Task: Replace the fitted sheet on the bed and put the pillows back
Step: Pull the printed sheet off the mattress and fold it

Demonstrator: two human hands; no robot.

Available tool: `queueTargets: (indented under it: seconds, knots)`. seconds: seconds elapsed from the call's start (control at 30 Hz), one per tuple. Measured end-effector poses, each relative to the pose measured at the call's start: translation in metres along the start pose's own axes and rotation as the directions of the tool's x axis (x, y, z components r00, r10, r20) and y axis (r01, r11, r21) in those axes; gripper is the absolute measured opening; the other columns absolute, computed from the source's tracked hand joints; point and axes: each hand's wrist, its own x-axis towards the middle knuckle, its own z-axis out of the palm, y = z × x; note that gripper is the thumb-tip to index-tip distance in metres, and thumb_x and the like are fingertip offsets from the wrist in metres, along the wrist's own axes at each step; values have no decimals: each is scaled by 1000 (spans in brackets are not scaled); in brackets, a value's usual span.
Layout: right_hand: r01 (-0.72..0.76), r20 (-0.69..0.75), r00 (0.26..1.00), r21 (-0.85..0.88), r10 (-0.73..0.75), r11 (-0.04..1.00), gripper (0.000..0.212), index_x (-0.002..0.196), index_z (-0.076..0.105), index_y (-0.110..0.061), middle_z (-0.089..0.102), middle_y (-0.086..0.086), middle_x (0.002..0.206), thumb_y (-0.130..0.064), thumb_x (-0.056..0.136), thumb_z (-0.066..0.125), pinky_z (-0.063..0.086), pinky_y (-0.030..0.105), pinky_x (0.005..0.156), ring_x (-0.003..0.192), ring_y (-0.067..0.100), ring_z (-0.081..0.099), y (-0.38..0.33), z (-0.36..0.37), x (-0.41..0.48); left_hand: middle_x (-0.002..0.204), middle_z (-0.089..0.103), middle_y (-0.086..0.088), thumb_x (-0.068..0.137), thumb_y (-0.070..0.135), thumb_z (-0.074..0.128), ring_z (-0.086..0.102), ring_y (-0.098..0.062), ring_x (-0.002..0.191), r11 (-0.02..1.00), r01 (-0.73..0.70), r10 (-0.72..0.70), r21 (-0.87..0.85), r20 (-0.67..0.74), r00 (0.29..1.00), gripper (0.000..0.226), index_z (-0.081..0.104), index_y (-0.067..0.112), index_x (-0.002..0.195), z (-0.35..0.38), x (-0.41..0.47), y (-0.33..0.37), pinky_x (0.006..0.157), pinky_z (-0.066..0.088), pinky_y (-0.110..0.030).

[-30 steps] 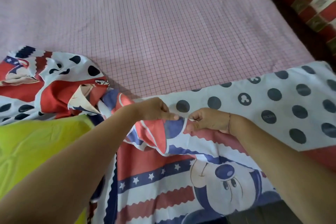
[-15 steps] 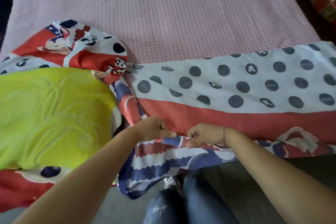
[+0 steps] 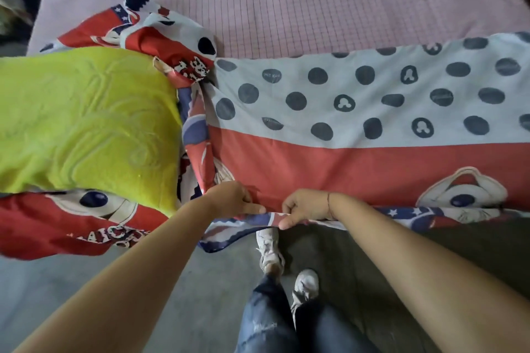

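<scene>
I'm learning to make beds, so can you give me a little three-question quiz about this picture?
1. True or false: the left hand and the right hand both pinch the near edge of the cartoon-print sheet.
2. What lies beyond the sheet? A) pink checked fabric B) green striped fabric C) plain black cloth
3. Which wrist wears a thin thread?

Key: 1 true; 2 A; 3 the right wrist.
</scene>
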Motion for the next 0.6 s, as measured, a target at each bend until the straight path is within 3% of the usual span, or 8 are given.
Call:
queueTargets:
  seconds: [0.1, 0.33, 0.4, 0.47, 0.5, 0.53, 0.6]
  knots:
    - [-13, 29, 999, -54, 15, 998, 27, 65, 58, -18, 45, -13, 48, -28, 74, 82, 33, 17, 50, 46, -1, 39, 6, 10, 1, 52, 46, 1, 87, 57, 59, 40, -15, 51, 1000, 6, -6, -2, -11, 1000, 55, 49, 18, 50, 18, -8, -1, 59, 35, -28]
    - [-19, 97, 995, -196, 38, 980, 26, 64, 59, -19, 48, -11, 54, -27, 75, 81, 34, 25, 57, 57, 6, 42, 22, 29, 12, 57, 51, 3, 87, 60, 57, 45, -12, 53, 994, 85, -86, 65, 17, 996, 53, 57, 17, 57, 55, -12, -2, 63, 39, -28]
    - [-54, 109, 991, -173, 73, 984, 17, 78, 65, -17, 57, -5, 68, -24, 77, 80, 41, 22, 59, 61, 8, 48, 26, 32, 13, 73, 61, 1, 88, 58, 56, 55, -14, 68, 994, 105, -107, 37, 65, 992, 48, 71, 13, 78, 64, -11, -4, 71, 43, -28]
    - [-102, 93, 987, -261, 130, 960, 40, 111, 63, -13, 59, 0, 98, -32, 79, 78, 49, 26, 82, 87, 13, 57, 32, 31, 9, 113, 66, 0, 91, 60, 50, 60, -18, 105, 995, 97, -95, -7, 129, 987, 52, 70, 18, 113, 77, -14, -6, 94, 43, -30]
    - [-133, 64, 985, -321, 161, 938, 55, 125, 56, -13, 57, 1, 111, -37, 79, 77, 46, 30, 95, 103, 16, 56, 37, 29, 6, 130, 59, 1, 92, 63, 44, 53, -20, 121, 995, 96, -92, -23, 139, 986, 57, 62, 21, 126, 83, -18, -5, 104, 38, -33]
    - [-161, 42, 981, -345, 187, 925, 66, 134, 49, -14, 54, 2, 122, -41, 80, 75, 42, 32, 103, 114, 18, 53, 42, 26, 2, 138, 53, 1, 92, 66, 39, 46, -23, 130, 993, 100, -91, -56, 144, 985, 62, 56, 22, 133, 86, -21, -3, 108, 33, -35]
    - [-199, 35, 974, -329, 223, 923, 73, 140, 43, -15, 50, 2, 135, -45, 80, 73, 37, 34, 109, 124, 18, 49, 50, 20, -6, 132, 54, 0, 87, 76, 31, 47, -23, 128, 972, 123, -96, -198, 144, 985, 76, 56, 19, 130, 88, -26, 1, 104, 35, -34]
